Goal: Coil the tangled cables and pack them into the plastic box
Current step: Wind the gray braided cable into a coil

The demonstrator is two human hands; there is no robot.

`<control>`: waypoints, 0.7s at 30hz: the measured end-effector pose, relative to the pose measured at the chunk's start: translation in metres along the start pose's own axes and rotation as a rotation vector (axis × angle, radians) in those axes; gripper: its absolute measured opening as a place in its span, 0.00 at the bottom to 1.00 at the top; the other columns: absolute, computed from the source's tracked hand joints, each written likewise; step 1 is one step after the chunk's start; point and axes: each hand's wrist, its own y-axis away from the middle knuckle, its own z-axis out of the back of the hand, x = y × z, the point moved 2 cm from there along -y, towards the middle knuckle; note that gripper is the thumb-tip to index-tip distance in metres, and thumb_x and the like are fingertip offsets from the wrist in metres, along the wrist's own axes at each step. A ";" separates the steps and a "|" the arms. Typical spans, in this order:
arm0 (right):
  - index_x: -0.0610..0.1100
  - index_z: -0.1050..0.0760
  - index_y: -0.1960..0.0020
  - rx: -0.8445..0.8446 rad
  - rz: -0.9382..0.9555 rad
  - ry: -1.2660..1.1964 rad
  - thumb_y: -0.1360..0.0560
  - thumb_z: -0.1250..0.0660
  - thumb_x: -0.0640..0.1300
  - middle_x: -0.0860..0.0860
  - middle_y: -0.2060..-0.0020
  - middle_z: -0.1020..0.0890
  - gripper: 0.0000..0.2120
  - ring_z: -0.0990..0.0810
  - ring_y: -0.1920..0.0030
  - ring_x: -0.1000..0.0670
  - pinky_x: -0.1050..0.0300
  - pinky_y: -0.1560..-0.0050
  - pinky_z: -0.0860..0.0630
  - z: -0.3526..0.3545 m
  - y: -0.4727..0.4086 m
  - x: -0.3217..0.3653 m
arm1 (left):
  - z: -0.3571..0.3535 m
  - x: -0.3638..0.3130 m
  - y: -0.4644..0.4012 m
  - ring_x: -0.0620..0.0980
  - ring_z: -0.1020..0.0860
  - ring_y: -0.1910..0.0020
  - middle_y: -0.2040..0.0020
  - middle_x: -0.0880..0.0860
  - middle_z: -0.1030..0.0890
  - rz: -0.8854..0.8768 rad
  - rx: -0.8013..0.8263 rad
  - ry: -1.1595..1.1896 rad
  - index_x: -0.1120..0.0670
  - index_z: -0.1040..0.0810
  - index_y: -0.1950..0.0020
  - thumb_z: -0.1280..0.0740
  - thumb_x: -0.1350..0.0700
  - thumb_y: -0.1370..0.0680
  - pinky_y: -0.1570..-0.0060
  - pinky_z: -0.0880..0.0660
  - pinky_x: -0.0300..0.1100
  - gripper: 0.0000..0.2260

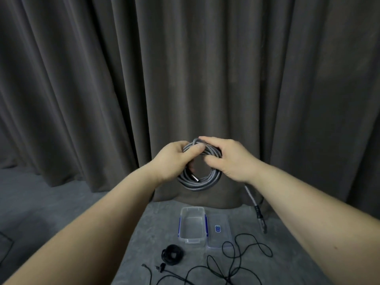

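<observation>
Above the open box, left hand and right hand both gripped the grey coil, fingers curled round its top.

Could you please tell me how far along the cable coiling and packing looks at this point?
Done: one small black coiled cable lies on the floor. In hand: the left hand and right hand grip a grey braided cable coil, its tail hanging loose. Left: the thin black tangled cable is uncoiled, and the clear plastic box holds nothing.
</observation>
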 end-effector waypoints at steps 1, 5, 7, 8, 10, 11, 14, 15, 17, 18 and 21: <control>0.49 0.29 0.30 0.001 -0.007 -0.048 0.27 0.28 0.44 0.54 0.40 0.20 0.26 0.23 0.40 0.56 0.61 0.35 0.30 -0.001 -0.001 -0.001 | -0.001 0.004 0.001 0.48 0.23 0.68 0.70 0.50 0.23 -0.013 -0.065 0.024 0.59 0.23 0.57 0.35 0.41 0.23 0.59 0.27 0.45 0.21; 0.41 0.26 0.35 -0.152 -0.167 -0.395 0.27 0.28 0.39 0.50 0.50 0.18 0.21 0.21 0.62 0.62 0.68 0.58 0.25 -0.004 0.000 -0.012 | -0.001 0.016 0.005 0.45 0.25 0.72 0.73 0.48 0.23 0.048 -0.340 0.109 0.56 0.25 0.62 0.36 0.43 0.22 0.64 0.27 0.40 0.18; 0.35 0.24 0.40 -0.206 -0.288 -0.505 0.26 0.32 0.33 0.47 0.61 0.20 0.14 0.27 0.75 0.59 0.67 0.72 0.27 -0.004 0.004 -0.020 | 0.003 0.017 0.007 0.42 0.27 0.74 0.74 0.48 0.24 0.073 -0.453 0.114 0.54 0.29 0.64 0.36 0.42 0.22 0.69 0.30 0.35 0.18; 0.34 0.22 0.43 -0.200 -0.345 -0.510 0.26 0.33 0.31 0.46 0.65 0.21 0.12 0.27 0.77 0.58 0.66 0.73 0.28 -0.004 0.006 -0.025 | 0.006 0.018 0.008 0.42 0.28 0.74 0.74 0.48 0.24 0.077 -0.498 0.127 0.54 0.30 0.65 0.37 0.42 0.22 0.69 0.31 0.35 0.19; 0.37 0.20 0.50 -0.159 -0.427 -0.386 0.28 0.31 0.32 0.46 0.67 0.20 0.08 0.26 0.74 0.55 0.63 0.71 0.27 -0.003 0.008 -0.031 | 0.011 0.019 0.007 0.46 0.28 0.71 0.71 0.49 0.24 0.068 -0.554 0.162 0.54 0.30 0.66 0.37 0.41 0.22 0.64 0.30 0.41 0.19; 0.41 0.19 0.54 -0.126 -0.438 -0.255 0.29 0.30 0.35 0.47 0.67 0.19 0.05 0.25 0.72 0.53 0.62 0.69 0.27 -0.002 0.008 -0.031 | 0.012 0.020 0.007 0.48 0.28 0.69 0.71 0.50 0.25 0.059 -0.563 0.175 0.54 0.30 0.65 0.37 0.41 0.22 0.63 0.30 0.43 0.20; 0.49 0.18 0.57 -0.034 -0.377 0.248 0.27 0.30 0.45 0.50 0.62 0.16 0.03 0.20 0.60 0.49 0.58 0.58 0.25 0.005 0.002 -0.024 | 0.007 0.016 0.011 0.47 0.28 0.70 0.74 0.45 0.26 0.027 -0.543 0.189 0.55 0.30 0.64 0.37 0.43 0.21 0.63 0.30 0.42 0.19; 0.49 0.17 0.55 -0.058 -0.348 0.355 0.26 0.31 0.47 0.51 0.59 0.16 0.05 0.19 0.55 0.48 0.57 0.54 0.24 0.007 0.000 -0.022 | 0.003 0.014 0.014 0.45 0.28 0.71 0.75 0.45 0.26 0.017 -0.532 0.189 0.55 0.30 0.64 0.37 0.43 0.21 0.65 0.30 0.40 0.18; 0.47 0.17 0.57 -0.217 -0.326 0.293 0.25 0.31 0.45 0.49 0.59 0.15 0.05 0.18 0.55 0.47 0.55 0.51 0.23 0.008 -0.007 -0.019 | -0.004 0.011 0.018 0.42 0.29 0.73 0.76 0.44 0.26 -0.002 -0.510 0.189 0.55 0.30 0.64 0.36 0.45 0.21 0.69 0.31 0.35 0.18; 0.46 0.18 0.60 -0.322 -0.352 0.112 0.26 0.31 0.43 0.49 0.63 0.15 0.05 0.18 0.58 0.47 0.54 0.52 0.22 0.009 -0.009 -0.017 | -0.007 0.010 0.019 0.42 0.29 0.73 0.76 0.44 0.26 -0.011 -0.498 0.188 0.56 0.30 0.64 0.36 0.45 0.21 0.69 0.31 0.34 0.17; 0.43 0.23 0.65 -0.467 -0.474 -0.607 0.26 0.32 0.34 0.46 0.70 0.20 0.10 0.21 0.71 0.51 0.57 0.66 0.19 0.000 -0.013 -0.012 | -0.013 0.008 0.021 0.41 0.29 0.73 0.76 0.44 0.26 -0.023 -0.470 0.174 0.56 0.30 0.64 0.36 0.46 0.21 0.69 0.31 0.34 0.17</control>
